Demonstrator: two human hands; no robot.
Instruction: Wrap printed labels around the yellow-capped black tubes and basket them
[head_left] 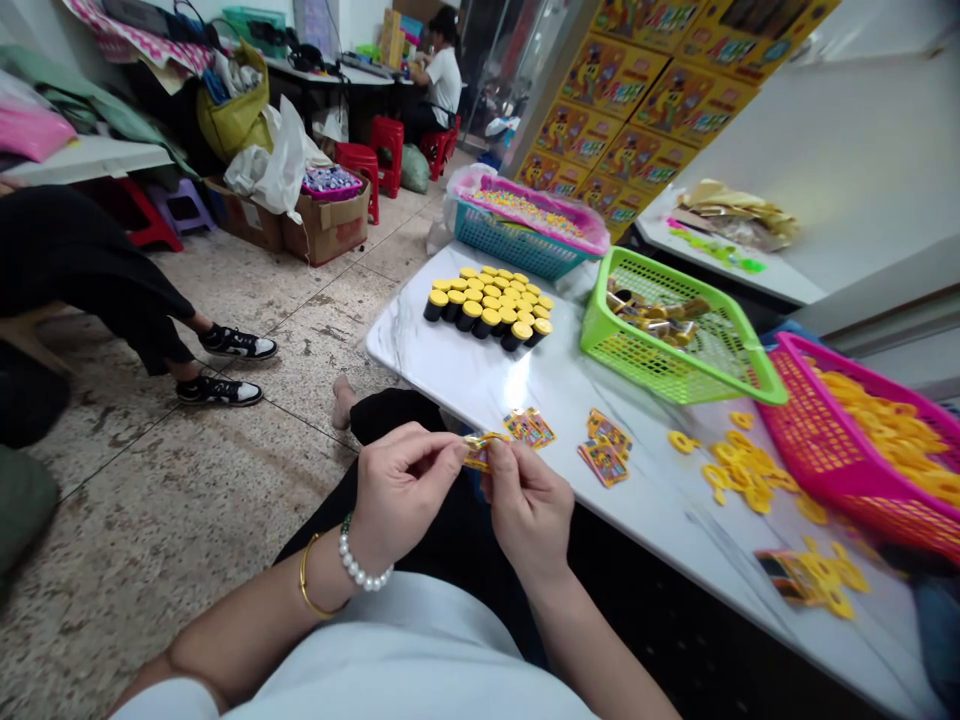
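My left hand [405, 485], with a pearl bracelet and a gold bangle at the wrist, pinches one end of a small yellow printed piece [478, 455]. The other end is between the closed thumb and fingers of my right hand [531, 510]. Much of the piece is covered by my fingers, so its exact kind is unclear. Just beyond my hands, a few small printed cards [534, 428] lie on the white marbled table [420, 345]. A second little pile of the same cards [604, 450] is to their right.
Yellow-lidded black jars [491, 300] stand grouped near the table's far left corner. Behind them is a teal basket [517, 245]; a green basket [675, 330] and a pink basket [847, 440] line the right side. Loose yellow rings [742, 470] lie nearby. Another person's legs [97, 270] are at left.
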